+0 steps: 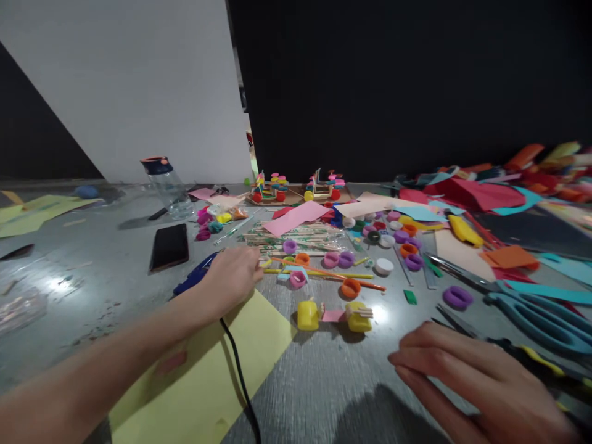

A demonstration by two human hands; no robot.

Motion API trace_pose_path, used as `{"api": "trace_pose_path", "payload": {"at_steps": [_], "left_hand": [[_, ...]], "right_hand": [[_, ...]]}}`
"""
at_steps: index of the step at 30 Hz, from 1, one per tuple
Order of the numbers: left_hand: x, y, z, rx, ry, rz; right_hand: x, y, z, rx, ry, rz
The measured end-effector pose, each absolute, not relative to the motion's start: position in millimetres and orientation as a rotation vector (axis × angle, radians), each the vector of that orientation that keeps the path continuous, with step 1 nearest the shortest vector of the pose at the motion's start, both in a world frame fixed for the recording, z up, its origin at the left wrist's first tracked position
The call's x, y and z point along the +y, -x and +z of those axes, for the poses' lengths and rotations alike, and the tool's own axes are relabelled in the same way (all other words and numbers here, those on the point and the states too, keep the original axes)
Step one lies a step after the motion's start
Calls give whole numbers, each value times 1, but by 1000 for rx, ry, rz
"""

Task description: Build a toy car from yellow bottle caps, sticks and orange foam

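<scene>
My left hand [235,277] reaches over the table, fingers curled down beside scattered small craft parts; what they hold, if anything, is hidden. A blue tool, probably a glue gun [197,275], lies partly behind that wrist, and a black cord [238,364] runs from beneath it across a pale yellow paper sheet [198,394]. My right hand [462,376] is low on the right, fingertips drawn together with nothing visible in them. Between the hands sit two yellow caps [308,315] joined by a pink strip [333,316], with short wooden stick pieces on the right one.
Blue-handled scissors [531,314] and a black-and-yellow tool [531,357] lie by my right hand. Further back are bottle caps [350,288], wooden sticks [300,237], a phone [169,246], a water bottle [169,188], two small stick-built models [271,188] and coloured paper [476,194].
</scene>
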State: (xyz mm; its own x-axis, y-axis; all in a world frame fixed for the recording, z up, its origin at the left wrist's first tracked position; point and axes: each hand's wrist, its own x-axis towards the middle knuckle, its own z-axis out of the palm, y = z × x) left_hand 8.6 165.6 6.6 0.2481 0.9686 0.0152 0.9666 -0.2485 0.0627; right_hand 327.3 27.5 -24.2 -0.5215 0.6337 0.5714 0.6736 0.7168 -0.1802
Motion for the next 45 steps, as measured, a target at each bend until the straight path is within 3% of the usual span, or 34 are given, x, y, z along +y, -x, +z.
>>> {"api": "trace_pose_path", "payload": {"at_steps": [7, 12, 15, 18, 28, 45], "left_hand": [[113, 0, 43, 1696, -2178, 243], [58, -50, 45, 1140, -1480, 243], [45, -73, 36, 1007, -1361, 262], [44, -82, 29, 961, -1356, 318], [38, -91, 10, 923, -994, 397], [29, -83, 7, 911, -1146, 456]], "right_hand": [[25, -315, -20, -2165, 1075, 223], [16, -293, -4, -1811, 1102, 906], [12, -283, 2, -1552, 1012, 1294], [11, -284, 3, -1421, 945, 1470], [14, -293, 2, -1604, 1084, 958], [10, -294, 3, -1812, 1019, 753]]}}
